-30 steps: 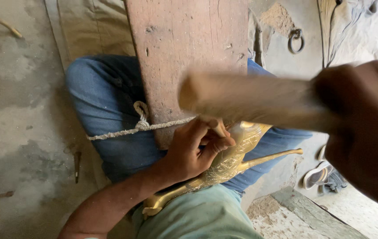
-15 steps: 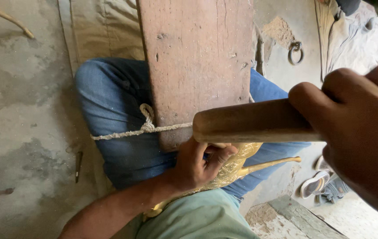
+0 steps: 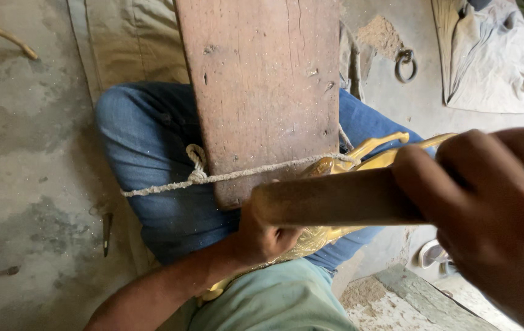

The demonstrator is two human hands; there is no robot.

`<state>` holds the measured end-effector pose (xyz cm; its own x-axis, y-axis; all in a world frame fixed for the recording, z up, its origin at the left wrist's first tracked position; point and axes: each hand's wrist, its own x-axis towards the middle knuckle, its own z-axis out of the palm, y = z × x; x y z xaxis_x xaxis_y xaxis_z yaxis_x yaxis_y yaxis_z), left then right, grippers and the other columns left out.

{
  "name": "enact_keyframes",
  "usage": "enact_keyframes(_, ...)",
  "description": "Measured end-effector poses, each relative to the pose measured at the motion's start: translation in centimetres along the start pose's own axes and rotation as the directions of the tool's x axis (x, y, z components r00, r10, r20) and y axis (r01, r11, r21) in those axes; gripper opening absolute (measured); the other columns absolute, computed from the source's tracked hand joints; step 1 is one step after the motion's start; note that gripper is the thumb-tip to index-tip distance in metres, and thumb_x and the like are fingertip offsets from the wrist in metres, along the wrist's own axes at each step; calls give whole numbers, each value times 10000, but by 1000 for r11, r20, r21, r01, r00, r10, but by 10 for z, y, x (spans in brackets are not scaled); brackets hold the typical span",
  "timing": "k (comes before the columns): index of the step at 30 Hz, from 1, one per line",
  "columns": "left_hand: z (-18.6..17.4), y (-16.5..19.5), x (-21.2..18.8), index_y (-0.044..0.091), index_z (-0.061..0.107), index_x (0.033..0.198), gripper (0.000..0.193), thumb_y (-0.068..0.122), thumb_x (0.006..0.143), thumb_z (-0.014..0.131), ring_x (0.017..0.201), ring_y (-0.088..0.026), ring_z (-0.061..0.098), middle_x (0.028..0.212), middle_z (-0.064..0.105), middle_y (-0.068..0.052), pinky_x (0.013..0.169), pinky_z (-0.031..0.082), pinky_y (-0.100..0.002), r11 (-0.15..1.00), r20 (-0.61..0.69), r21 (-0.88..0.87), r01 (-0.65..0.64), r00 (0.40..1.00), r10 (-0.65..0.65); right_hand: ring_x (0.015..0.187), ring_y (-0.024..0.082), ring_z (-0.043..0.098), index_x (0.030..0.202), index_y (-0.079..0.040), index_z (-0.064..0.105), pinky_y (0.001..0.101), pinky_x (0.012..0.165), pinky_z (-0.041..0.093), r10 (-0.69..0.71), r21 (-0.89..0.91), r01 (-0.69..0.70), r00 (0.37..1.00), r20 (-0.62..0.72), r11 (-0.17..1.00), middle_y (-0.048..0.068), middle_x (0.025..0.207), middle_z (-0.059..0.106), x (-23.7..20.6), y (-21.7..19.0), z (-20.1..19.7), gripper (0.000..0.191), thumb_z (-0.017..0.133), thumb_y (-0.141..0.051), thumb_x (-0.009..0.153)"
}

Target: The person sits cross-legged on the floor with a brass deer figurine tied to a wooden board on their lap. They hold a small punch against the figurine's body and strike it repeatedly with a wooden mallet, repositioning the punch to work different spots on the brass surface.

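Hammering looks to be the step in hand: my right hand [image 3: 495, 214] grips a round wooden handle [image 3: 335, 199] at centre right, my left hand [image 3: 268, 236] clamps the golden brass animal figure [image 3: 360, 160] against the reddish wooden plank [image 3: 262, 92] mid-frame, so any next blow calls for a steady hold.

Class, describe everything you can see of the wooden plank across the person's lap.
The plank is a broad, reddish-brown wooden board, worn, nicked and dusty. It runs lengthwise from the top of the picture down over the jeans, its squared near end by the left hand. A knotted rope crosses that end, and a golden brass figure lies against its lower right corner. The right hand holds a wooden handle in front of it.
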<state>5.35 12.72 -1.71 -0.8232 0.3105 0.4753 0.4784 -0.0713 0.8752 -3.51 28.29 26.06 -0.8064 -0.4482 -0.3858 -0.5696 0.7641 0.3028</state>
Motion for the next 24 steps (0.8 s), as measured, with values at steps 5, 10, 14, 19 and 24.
enact_keyframes(5,-1,0,16,54,621,1175,236,117,960,695,1008,-307,713,1133,687,-155,896,601,-427,997,-63,-11,-73,995,72,834,294,708,1202,-125,716,431,777,568,120,121,-120,993,6,985,93,962,700,-25,9,18,674,797,-104,533)
enact_keyframes(10,-12,12,29,89,548,1197,234,129,1034,711,915,-221,746,1121,680,-102,807,628,-331,988,-67,-115,106,991,-115,867,300,704,1244,-76,670,426,804,576,308,237,-316,949,71,919,127,969,683,-65,35,69,584,734,-74,664)
enact_keyframes(14,-23,10,54,141,546,1197,246,166,1032,727,843,-144,769,1166,699,-50,708,647,-236,977,0,-190,94,995,-95,851,309,701,1261,-50,645,432,786,580,518,356,-566,824,228,744,151,966,674,-98,52,111,515,695,-83,749)
enact_keyframes(19,-21,5,76,207,517,1349,410,163,1008,740,934,-143,769,1112,711,-18,761,632,-250,970,180,-242,-18,982,64,832,320,697,1282,-18,614,439,763,586,639,372,-712,700,317,595,181,963,663,-137,62,150,434,646,-95,856)
enact_keyframes(24,-13,-6,75,240,447,1438,468,64,1066,670,892,-133,764,1054,691,-36,630,578,-179,981,290,-161,-108,945,152,812,332,693,1303,14,584,447,741,592,680,358,-774,631,374,522,210,959,651,-152,68,179,361,597,-106,963)
